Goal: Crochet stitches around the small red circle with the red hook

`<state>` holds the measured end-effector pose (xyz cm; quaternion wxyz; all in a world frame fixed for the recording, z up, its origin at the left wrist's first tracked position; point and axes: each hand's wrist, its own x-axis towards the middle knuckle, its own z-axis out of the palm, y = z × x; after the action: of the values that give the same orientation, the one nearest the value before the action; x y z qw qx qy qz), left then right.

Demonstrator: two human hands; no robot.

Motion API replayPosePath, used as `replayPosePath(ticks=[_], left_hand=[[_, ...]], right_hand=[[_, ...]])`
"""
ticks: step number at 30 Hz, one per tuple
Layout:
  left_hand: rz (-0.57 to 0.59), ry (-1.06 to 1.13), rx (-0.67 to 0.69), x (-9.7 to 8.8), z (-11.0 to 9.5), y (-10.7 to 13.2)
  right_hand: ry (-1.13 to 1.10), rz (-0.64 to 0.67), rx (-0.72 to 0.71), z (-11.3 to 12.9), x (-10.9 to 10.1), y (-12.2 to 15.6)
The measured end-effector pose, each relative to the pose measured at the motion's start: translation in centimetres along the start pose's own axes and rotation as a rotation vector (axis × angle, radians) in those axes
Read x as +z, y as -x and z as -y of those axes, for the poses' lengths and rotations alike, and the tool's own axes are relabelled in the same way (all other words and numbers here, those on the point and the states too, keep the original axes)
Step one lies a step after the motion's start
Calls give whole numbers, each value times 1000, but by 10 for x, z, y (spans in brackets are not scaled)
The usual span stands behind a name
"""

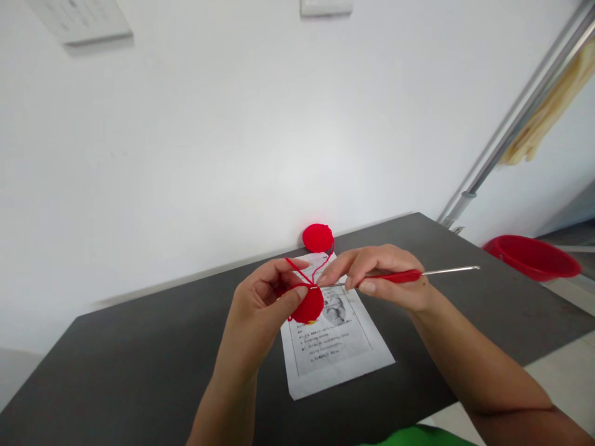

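Note:
My left hand (269,291) pinches a small round piece of red crochet (310,306) between thumb and fingers, with red yarn (297,271) running over the forefinger. A bit of yellow shows at the piece's lower edge. In my right hand (383,272) is a crochet hook (400,276) with a red handle and metal ends. Its left tip meets the top edge of the red piece, near my left thumb. Behind the hands, a ball of red yarn (317,238) rests against the wall, and its strand leads down to the work.
Below the hands a printed sheet (341,378) with a picture lies on the dark table (153,365). The white wall (209,136) borders the table's back edge. At right are a metal pole (525,118), a hanging yellowish cloth (551,105) and a red basin (534,257).

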<state>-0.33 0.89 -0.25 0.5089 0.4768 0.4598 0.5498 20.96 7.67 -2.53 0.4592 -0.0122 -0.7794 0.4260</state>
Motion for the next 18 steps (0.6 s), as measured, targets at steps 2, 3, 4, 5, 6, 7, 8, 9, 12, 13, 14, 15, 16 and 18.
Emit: replayPosePath(ticks=[2,3,4,5,6,7,8,9,12,13,14,15,16,18], left_hand=[[-10,-25,6,1,0,0],[-16,-38,12,1,1,0],[-23,-51,22,1,1,0],[-29,-64,34,1,2,0],[-33,-78,48,1,2,0],[-41,-94,64,1,3,1],[-50,-112,81,1,3,1],[-59,-134,97,1,4,2],[-83,-221,145,0,4,4],[-85,-257,157,0,3,5],[-87,-294,169,0,3,5],[-96,-331,184,1,3,6],[-110,-368,201,1,3,6],[-138,-438,252,4,3,7]], right_hand=[[76,4,-1,2,0,1],[112,-1,-4,3,0,1],[141,-7,-9,4,1,1],[161,-13,-13,4,2,1],[172,-18,-18,5,3,2],[181,-23,-20,5,4,2],[192,-29,-20,6,6,2],[209,-37,-19,6,8,2],[273,-62,-15,9,12,2],[300,-63,-15,10,13,1],[334,-59,-19,11,14,1],[375,-50,-28,12,15,0],[421,-37,-42,12,16,0],[506,-15,-89,12,17,-1]])
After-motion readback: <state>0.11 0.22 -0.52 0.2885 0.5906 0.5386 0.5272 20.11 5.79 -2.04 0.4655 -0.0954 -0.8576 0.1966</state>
